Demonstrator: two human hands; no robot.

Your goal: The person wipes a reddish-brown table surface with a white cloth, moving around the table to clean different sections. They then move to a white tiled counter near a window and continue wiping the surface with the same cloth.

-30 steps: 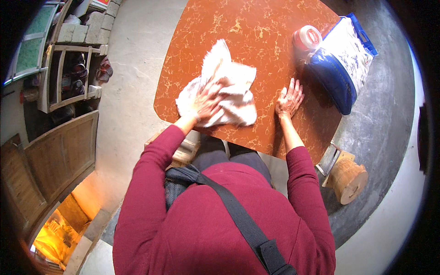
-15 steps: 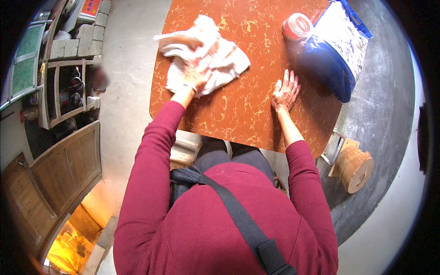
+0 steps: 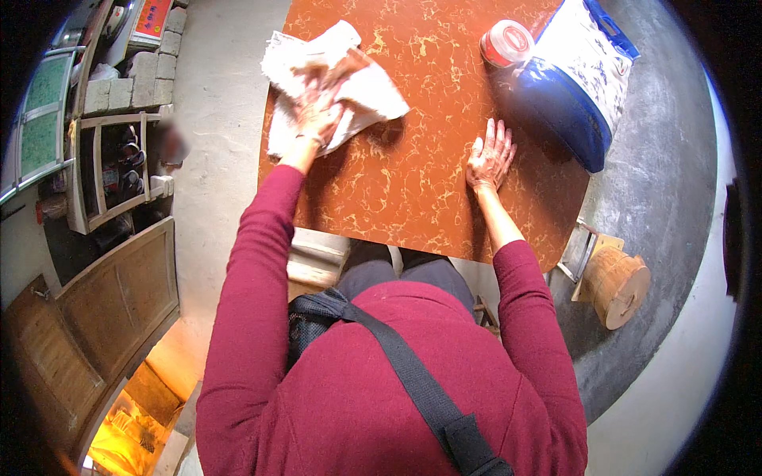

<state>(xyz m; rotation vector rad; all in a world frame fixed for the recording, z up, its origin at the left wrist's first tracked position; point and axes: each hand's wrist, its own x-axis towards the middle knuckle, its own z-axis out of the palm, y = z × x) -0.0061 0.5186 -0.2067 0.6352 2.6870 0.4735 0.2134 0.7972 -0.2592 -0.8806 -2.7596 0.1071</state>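
Cloth (image 3: 367,91) lies on the table (image 3: 413,174) at left — jar (image 3: 507,44) and bag (image 3: 578,87) at its right; log (image 3: 617,288) beyond its near-right corner.

Floor (image 3: 222,119): pale grey at left, darker and mottled at right. Wall (image 3: 675,373): pale, curving along the right rim. Wooden block (image 3: 617,289): round-ended, light brown, at right. Wooden frame (image 3: 98,170): pale bars, dark interior, at left. Blocks (image 3: 144,79): grey, stacked, above the frame. Panels (image 3: 44,99): green, pale-framed, upper left. Wooden panelling (image 3: 119,293): brown, left side. Light (image 3: 127,440): strong orange glow, lower left corner.
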